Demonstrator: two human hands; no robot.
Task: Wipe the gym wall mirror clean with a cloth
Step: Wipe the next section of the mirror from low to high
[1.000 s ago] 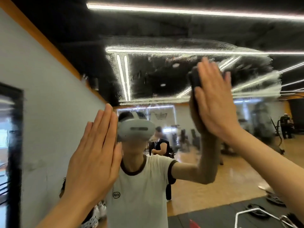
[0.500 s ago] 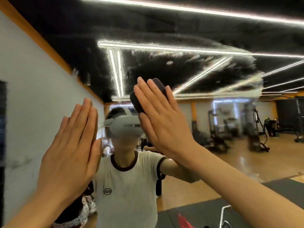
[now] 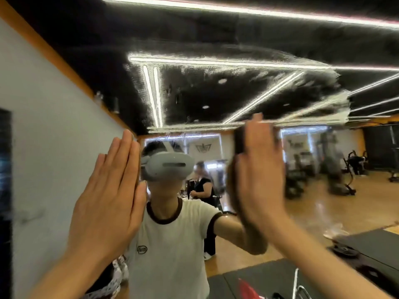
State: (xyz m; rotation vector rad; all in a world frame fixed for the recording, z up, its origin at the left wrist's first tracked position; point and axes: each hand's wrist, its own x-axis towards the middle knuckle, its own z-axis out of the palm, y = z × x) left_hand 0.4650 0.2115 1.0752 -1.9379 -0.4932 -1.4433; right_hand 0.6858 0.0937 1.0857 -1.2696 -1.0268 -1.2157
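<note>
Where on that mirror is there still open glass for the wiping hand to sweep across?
Open glass lies right of the right hand, which presses the dark cloth flat, below the smeared wet patch on the mirror. Above that patch it is bare too. Between the two hands it is tight: the left hand rests flat there.

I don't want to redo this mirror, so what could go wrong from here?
1. The left hand lies bare and flat on the mirror, so it may leave prints.
2. The right hand presses the dark cloth with straight fingers, so it could slip out.
3. The streaky wet film may dry as smears.
</note>
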